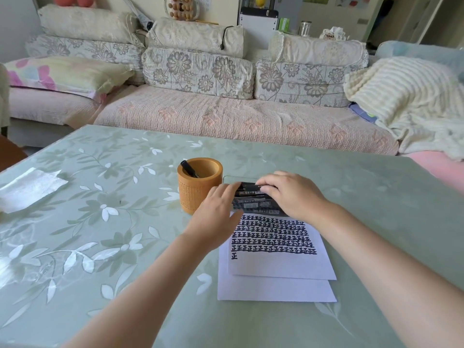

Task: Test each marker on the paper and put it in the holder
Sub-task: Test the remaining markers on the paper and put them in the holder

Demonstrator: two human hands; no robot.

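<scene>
On the table (100, 247): a glossy pale-green top printed with white leaves and flowers bears everything below.
Holder (199, 194): a round orange-brown cup with a woven-looking texture on its wall. It stands upright just left of the markers, and one black marker (188, 169) leans inside against its left rim.
Markers (253, 203): a heap of black barrels with white printed labels, lying crosswise at the far edge of the paper, between the two hands.
Paper (276, 264): two white sheets, overlapped; rows of one repeated black character fill the top sheet (a lone one begins a new row).
Left hand (218, 217): fingers straight, tips touching the heap's left ends, gripping nothing.
Right hand (291, 194): fingers curved down over the heap's far side; whether they pinch a marker I cannot tell.
Sofa (226, 114): floral cushions and a quilted pink seat, behind the table.
</scene>
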